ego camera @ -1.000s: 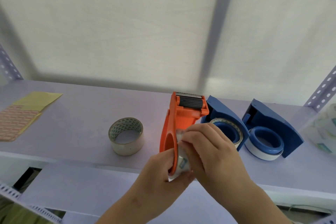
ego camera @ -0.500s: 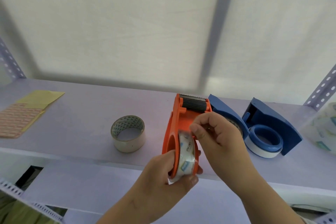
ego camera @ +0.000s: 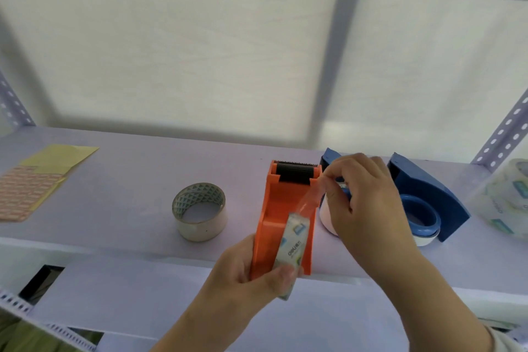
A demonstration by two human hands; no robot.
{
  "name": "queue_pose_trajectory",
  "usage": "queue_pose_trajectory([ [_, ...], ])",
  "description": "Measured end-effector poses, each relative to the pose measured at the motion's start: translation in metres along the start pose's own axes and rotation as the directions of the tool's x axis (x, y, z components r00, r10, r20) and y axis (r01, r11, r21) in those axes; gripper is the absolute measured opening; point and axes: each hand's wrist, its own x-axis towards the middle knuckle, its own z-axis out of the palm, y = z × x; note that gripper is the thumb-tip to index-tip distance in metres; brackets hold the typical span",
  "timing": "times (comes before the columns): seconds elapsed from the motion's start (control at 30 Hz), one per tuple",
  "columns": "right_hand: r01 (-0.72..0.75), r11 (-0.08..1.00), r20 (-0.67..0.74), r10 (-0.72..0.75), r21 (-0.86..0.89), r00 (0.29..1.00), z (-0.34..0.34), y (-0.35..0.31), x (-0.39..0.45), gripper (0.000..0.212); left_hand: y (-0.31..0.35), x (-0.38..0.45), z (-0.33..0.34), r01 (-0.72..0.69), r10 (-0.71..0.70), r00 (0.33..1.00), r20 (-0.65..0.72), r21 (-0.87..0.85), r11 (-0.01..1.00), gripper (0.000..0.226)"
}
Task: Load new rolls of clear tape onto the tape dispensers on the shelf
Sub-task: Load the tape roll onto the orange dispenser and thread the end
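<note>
Since half a second ago, the right hand (ego camera: 363, 203) has risen from the roll, drawing a strip of clear tape (ego camera: 310, 200) toward the black roller (ego camera: 294, 173); its thumb and forefinger pinch the tape end. The left hand (ego camera: 248, 271) grips the near end of the orange dispenser (ego camera: 274, 208), thumb on the clear tape roll (ego camera: 291, 246) seated inside. Left of it on the shelf (ego camera: 128, 194) stands a spare tape roll (ego camera: 200, 211); right, two blue dispensers (ego camera: 428, 197). Wrapped rolls (ego camera: 508, 197) lie at far right.

Bright, diffuse light glows through the translucent back panel (ego camera: 200, 51); edges bend and blur slightly.
</note>
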Motion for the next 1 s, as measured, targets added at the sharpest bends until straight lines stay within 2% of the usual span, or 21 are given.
queue_pose_trajectory([
  [0.13,-0.006,1.000,0.067,0.005,0.021,0.998,0.002,0.003,0.006,0.010,0.002,0.000,-0.001,0.064,-0.064,0.998,0.030,-0.026,0.998,0.054],
  [0.2,-0.012,0.999,0.093,0.009,0.032,0.996,0.004,0.001,0.008,0.011,0.001,0.003,0.000,0.105,-0.106,0.994,-0.011,-0.042,0.994,0.067],
  [0.33,-0.046,0.998,0.115,0.041,0.043,0.993,0.008,0.002,0.012,0.009,0.004,0.004,-0.001,0.158,-0.159,0.986,-0.044,-0.016,0.987,0.044],
  [0.53,-0.153,0.984,0.060,0.147,0.095,0.987,0.006,0.012,0.024,0.017,0.005,-0.001,-0.005,0.128,-0.135,0.990,0.040,0.141,0.982,0.038],
  [0.67,-0.207,0.970,0.102,0.195,0.124,0.975,0.007,0.013,0.029,0.020,0.006,0.000,-0.006,0.159,-0.160,0.987,0.019,0.008,0.987,0.050],
  [0.77,-0.260,0.955,0.070,0.252,0.144,0.965,0.006,0.018,0.034,0.014,0.009,-0.001,-0.011,0.159,-0.159,0.984,0.079,0.005,0.987,0.029],
  [0.83,-0.309,0.933,0.055,0.304,0.182,0.951,0.003,0.023,0.038,0.011,0.010,-0.003,-0.012,0.165,-0.164,0.977,0.136,0.003,0.986,0.033],
  [0.93,-0.345,0.918,0.082,0.335,0.197,0.939,0.003,0.028,0.042,0.011,0.009,-0.005,-0.013,0.167,-0.160,0.980,0.116,-0.046,0.985,0.047],
  [1.0,-0.365,0.910,0.065,0.360,0.198,0.931,0.003,0.032,0.045,0.010,0.007,-0.005,-0.014,0.159,-0.152,0.983,0.102,-0.064,0.985,0.040],
])
